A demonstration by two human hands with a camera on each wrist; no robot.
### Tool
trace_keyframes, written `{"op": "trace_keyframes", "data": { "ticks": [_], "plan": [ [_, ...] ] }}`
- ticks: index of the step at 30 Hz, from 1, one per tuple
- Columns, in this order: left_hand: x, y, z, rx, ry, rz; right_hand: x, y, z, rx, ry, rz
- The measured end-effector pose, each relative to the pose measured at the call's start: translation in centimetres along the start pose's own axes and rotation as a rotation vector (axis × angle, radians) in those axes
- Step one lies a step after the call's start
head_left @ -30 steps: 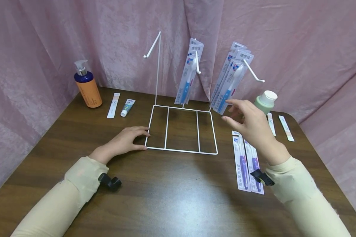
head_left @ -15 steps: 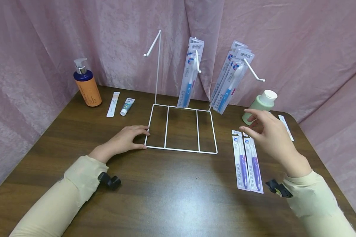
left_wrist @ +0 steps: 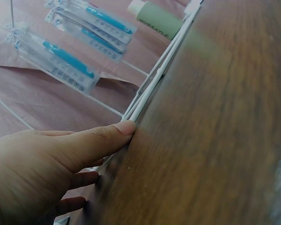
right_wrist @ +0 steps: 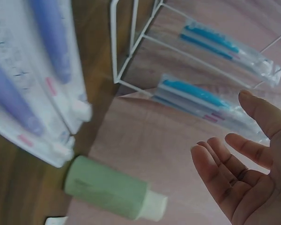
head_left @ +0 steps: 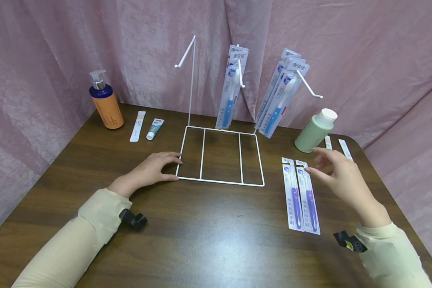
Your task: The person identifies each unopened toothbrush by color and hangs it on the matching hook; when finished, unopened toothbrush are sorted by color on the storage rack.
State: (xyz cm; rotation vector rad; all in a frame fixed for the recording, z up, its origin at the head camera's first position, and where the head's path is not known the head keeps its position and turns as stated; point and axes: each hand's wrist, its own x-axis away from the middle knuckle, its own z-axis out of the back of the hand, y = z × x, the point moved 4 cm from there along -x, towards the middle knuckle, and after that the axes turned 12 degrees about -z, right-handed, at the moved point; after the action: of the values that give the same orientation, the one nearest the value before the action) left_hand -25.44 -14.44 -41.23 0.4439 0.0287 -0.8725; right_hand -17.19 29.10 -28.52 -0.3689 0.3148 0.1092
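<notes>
My left hand [head_left: 153, 172] rests at the left side of a white wire display rack [head_left: 221, 183], its thumb and fingertips touching the base frame near the front corner. In the left wrist view the thumb [left_wrist: 100, 143] lies against the wire. My right hand [head_left: 340, 182] holds nothing, thumb and fingers spread apart, with the thumb tip by the top of the right one of two purple packaged toothbrushes [head_left: 311, 206]. The two packs lie side by side on the table. Blue packaged toothbrushes hang on the middle hook [head_left: 227, 100] and right hook [head_left: 279, 104]; the left hook [head_left: 185, 54] is bare.
A green bottle [head_left: 313, 134] with a white cap stands behind the purple packs, slim sachets [head_left: 345, 149] beside it. At the back left are an orange pump bottle [head_left: 108, 110], another sachet [head_left: 137, 127] and a small tube [head_left: 155, 129]. Pink curtain hangs behind the table.
My right hand has moved away from the blue toothbrushes on the right hook, rightward and down to the purple packs. The pack on the middle hook has swung slightly. My left hand stays put.
</notes>
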Motion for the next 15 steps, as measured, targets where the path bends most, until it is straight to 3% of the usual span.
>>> {"op": "trace_keyframes", "data": {
  "ticks": [10,15],
  "plan": [
    [0.0,0.0,0.0,-0.01,0.003,-0.007,1.3,3.8,-2.6,0.006,-0.089,-0.074],
    [0.0,0.0,-0.1,0.003,0.007,0.005,1.4,5.3,-3.9,0.046,-0.175,-0.136]
  ]
}}
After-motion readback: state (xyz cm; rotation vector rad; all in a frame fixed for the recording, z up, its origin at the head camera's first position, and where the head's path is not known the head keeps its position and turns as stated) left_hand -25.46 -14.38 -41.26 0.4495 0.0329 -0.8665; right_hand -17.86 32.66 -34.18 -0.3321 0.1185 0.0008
